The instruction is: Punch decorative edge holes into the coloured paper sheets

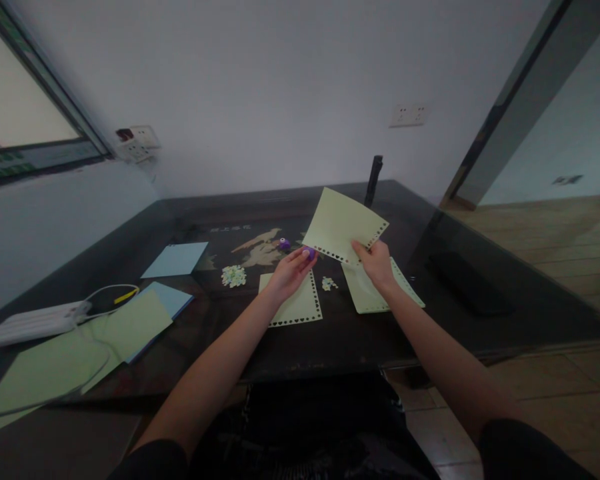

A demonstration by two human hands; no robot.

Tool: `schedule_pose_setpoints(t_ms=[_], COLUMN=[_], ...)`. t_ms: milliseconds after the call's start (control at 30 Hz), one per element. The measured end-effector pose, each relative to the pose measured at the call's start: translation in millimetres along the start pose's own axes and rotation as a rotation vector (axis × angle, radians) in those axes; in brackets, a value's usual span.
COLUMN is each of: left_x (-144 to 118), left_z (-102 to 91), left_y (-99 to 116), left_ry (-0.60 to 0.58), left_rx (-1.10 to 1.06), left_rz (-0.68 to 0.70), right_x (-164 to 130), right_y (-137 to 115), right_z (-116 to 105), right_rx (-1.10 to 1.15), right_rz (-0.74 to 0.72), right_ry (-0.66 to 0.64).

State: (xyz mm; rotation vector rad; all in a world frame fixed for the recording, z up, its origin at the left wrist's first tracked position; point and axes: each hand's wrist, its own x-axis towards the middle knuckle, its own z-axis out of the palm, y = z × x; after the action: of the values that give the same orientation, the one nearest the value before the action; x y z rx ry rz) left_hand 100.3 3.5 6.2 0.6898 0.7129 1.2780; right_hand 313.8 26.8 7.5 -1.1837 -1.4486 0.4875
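Note:
Above the table, my right hand [376,263] pinches a pale green sheet [347,220] by its lower right edge. Small punched holes run along two of the sheet's edges. My left hand [289,272] is closed around a small purple paper punch [309,253] at the sheet's left corner; whether the paper is inside its slot cannot be made out. Below lie another punched green sheet [296,308] and, under my right forearm, more green sheets [367,293]. A second purple punch [284,244] sits farther back. Paper cut-outs form a larger pile [234,276] and a smaller one [329,284].
Light blue sheets [176,259] and green sheets [50,367] lie on the left, near a white power strip [37,323] with a looping cable. At the back stands a black upright object [374,180]. A dark flat object [470,283] rests on the right.

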Motion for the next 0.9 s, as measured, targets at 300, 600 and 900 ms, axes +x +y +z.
schedule_pose_setpoints(t_ms=[300, 600, 900], left_x=[-0.1, -2.1, 2.2], left_z=[-0.3, -1.9, -2.3], left_y=[0.2, -1.0, -2.7], left_ry=[-0.04, -0.026, 0.027], left_rx=[0.035, 0.104, 0.008], left_rz=[-0.002, -0.024, -0.005], right_x=[-0.8, -1.4, -0.5], right_y=[-1.3, -6.3, -8.5], right_z=[-0.7, -2.0, -4.0], right_rx=[0.007, -0.01, 0.031], right_rz=[-0.009, -0.033, 0.019], right_ry=[0.008, -0.034, -0.107])
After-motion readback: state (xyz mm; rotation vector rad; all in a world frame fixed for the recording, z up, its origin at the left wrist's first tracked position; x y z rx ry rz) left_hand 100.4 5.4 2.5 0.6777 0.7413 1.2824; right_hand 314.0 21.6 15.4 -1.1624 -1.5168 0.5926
